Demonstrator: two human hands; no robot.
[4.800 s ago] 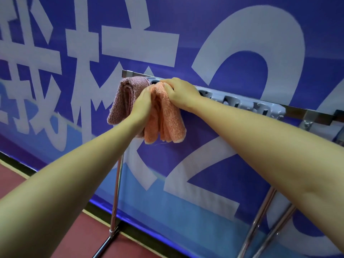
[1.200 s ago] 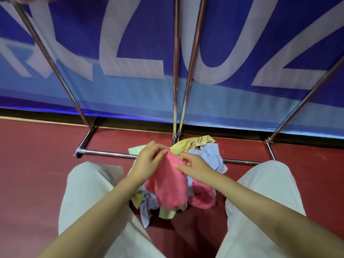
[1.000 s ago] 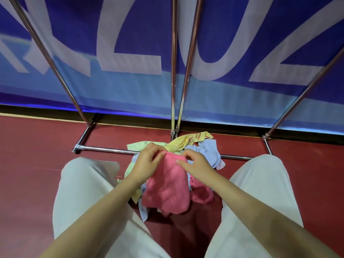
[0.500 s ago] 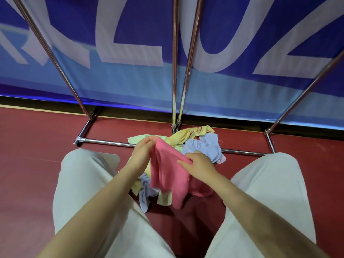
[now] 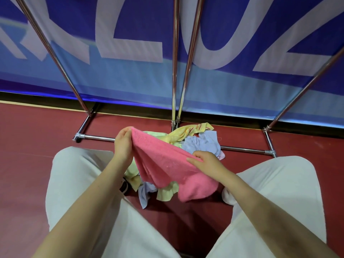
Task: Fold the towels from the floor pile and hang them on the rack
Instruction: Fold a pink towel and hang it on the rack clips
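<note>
I crouch over the floor pile [image 5: 197, 140] of yellow, pale green and light blue towels. A pink towel [image 5: 163, 164] is lifted just above it, stretched between my hands. My left hand [image 5: 123, 144] pinches its upper left corner. My right hand [image 5: 206, 162] pinches its edge on the right, lower down. The towel sags in folds below my hands and hides the middle of the pile. The rack's chrome legs [image 5: 175, 71] rise behind the pile; its top bar is out of view.
The rack's base bar [image 5: 96, 137] lies on the red floor [image 5: 28, 146] behind the pile. A blue banner [image 5: 130, 71] with white characters covers the wall. My knees in pale trousers [image 5: 74, 174] flank the pile.
I have gone from hanging an orange towel on the rack to crouching at the pile. In the last second my hands drew apart and spread the pink towel wider.
</note>
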